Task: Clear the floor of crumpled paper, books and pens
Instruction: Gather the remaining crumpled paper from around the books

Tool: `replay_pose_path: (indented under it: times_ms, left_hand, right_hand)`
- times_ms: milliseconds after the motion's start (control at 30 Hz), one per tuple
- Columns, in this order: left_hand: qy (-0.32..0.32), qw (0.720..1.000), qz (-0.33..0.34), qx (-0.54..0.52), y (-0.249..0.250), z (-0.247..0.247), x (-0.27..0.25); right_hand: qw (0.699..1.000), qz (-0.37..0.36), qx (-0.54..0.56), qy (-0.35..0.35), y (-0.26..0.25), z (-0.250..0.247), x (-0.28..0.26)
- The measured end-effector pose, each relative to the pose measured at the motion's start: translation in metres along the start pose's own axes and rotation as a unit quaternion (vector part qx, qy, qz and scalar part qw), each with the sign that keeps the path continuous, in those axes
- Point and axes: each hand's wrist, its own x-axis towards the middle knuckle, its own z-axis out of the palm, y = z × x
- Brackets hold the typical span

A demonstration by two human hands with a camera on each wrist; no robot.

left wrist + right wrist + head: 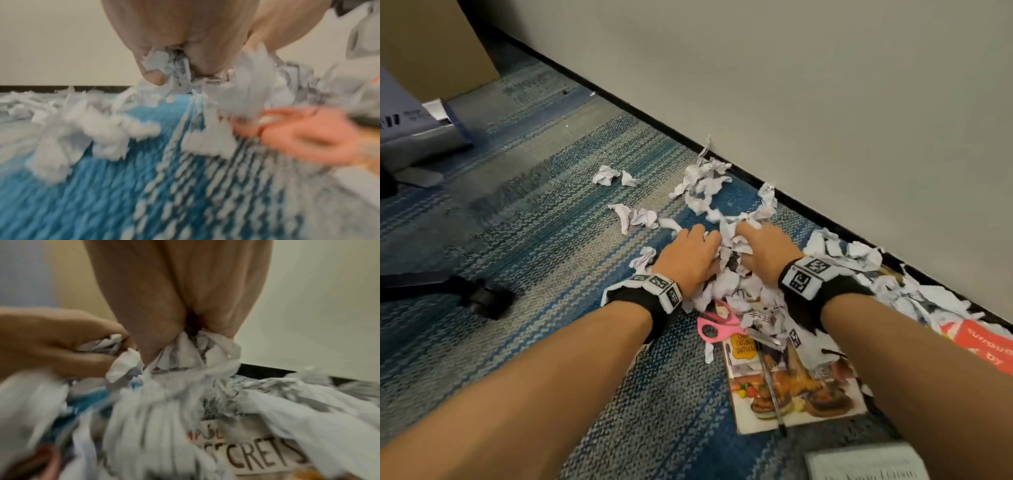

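Observation:
A heap of crumpled paper (726,284) lies on the blue carpet by the wall. My left hand (693,257) grips a wad of it (164,65), fingers curled in. Beside it my right hand (763,253) clutches another bunch of paper (197,347). Just below the hands, a cookbook (791,383) lies flat with a pen (770,383) across its cover and pink scissors (717,325) at its top edge. More paper (702,185) trails along the baseboard. A second book with red print (986,342) lies to the right, partly under scraps.
The wall and its black baseboard (619,102) run diagonally behind the heap. A chair caster (482,301) stands at the left. A cardboard box (431,44) and a white box (414,130) sit far left. A white paper (866,462) lies at the bottom edge.

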Motion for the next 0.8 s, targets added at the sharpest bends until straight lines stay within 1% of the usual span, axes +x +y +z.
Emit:
replay_pose_path:
  times_ms: [100,167,267,333,400,467,567,667,800]
  left_hand:
    - [0.024,0.999,0.021,-0.032,0.024,-0.043,-0.016]
    - [0.027,0.998,0.051,-0.036,0.041,-0.073,-0.024]
    - [0.007,0.993,0.1,-0.054,0.073,-0.106,-0.02]
    - [-0.002,0.985,0.163,-0.056,0.105,-0.113,-0.013]
    - [-0.001,0.972,0.227,-0.059,0.146,-0.112,-0.014]
    - [-0.006,0.955,0.281,-0.093,0.189,-0.109,-0.027]
    - [-0.026,0.918,0.37,-0.139,0.254,-0.105,-0.066]
    - [-0.023,0.886,0.438,-0.15,0.312,-0.105,-0.109]
    - [-0.01,0.851,0.508,-0.135,0.376,-0.122,-0.158]
  right_hand:
    - [0.995,0.006,0.092,0.037,0.01,-0.037,-0.048]
    - [0.99,0.003,0.129,0.064,0.018,-0.062,-0.089]
    - [0.986,0.035,0.134,0.088,0.041,-0.091,-0.153]
    - [0.985,0.075,0.12,0.102,0.06,-0.1,-0.198]
    - [0.98,0.127,0.103,0.113,0.076,-0.103,-0.248]
    - [0.973,0.181,0.093,0.112,0.084,-0.104,-0.304]
    - [0.96,0.249,0.083,0.097,0.081,-0.101,-0.391]
    - [0.944,0.301,0.08,0.104,0.072,-0.095,-0.471]
    - [0.915,0.359,0.075,0.169,0.053,-0.091,-0.561]
